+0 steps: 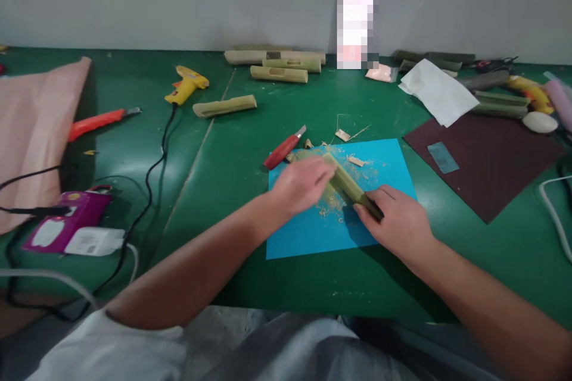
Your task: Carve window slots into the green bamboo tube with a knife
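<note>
My right hand [395, 214] grips the lower end of a pale green bamboo tube [346, 178], which slants up and to the left over a blue sheet [304, 238]. At the tube's upper end is my left hand [301, 184], blurred by motion. Its fingers look curled in against the bamboo, and whatever they may hold is hidden. Fine shavings [330, 205] are scattered on the sheet under the tube. A small wood chip [356, 161] lies just beyond it. To the left of the sheet's top edge rests a red-handled knife [285, 147].
A yellow glue gun [183, 88], an orange cutter [100, 124] and a purple power strip [67, 223] with cables are on the left. Several bamboo pieces [279, 74] lie toward the wall. Brown paper [487, 172] and white paper [438, 92] lie right.
</note>
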`<state>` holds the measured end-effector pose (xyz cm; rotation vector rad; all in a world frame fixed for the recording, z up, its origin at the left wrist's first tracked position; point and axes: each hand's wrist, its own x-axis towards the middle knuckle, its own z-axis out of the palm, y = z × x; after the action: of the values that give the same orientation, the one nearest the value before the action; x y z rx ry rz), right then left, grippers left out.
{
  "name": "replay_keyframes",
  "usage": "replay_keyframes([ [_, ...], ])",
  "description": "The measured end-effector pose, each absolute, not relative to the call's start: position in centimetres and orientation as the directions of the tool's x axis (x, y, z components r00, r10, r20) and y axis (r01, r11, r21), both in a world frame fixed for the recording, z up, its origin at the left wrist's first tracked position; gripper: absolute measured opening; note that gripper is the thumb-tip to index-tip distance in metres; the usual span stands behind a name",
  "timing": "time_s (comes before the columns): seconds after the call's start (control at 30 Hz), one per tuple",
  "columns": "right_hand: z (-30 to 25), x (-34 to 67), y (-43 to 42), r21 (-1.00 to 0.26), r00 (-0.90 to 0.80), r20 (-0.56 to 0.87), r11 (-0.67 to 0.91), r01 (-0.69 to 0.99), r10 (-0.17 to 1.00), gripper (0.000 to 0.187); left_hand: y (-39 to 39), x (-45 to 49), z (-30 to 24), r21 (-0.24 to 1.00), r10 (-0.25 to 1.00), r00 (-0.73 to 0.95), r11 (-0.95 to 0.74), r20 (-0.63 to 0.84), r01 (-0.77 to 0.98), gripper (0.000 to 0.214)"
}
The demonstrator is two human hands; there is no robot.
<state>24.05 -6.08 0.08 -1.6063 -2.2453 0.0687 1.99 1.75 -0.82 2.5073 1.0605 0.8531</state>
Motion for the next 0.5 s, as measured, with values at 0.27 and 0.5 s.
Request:
replay_keyframes([
  [0.27, 0.01, 24.09, -5.92, -0.25, -0.287, 0.274, 0.356, 0.9, 0.918, 0.029, 1.68, 2.11, -0.74, 0.449, 0.717, 0.58, -0.696, 0.387, 0.56, 0.022],
  [0.5, -0.11, 24.12, -5.97, -0.263, -0.274, 0.269, 0.344, 0.901, 0.923, 0.028, 1.03, 2.74, -0.33, 0.434, 0.767, 0.535, -0.642, 0.355, 0.632, 0.028],
])
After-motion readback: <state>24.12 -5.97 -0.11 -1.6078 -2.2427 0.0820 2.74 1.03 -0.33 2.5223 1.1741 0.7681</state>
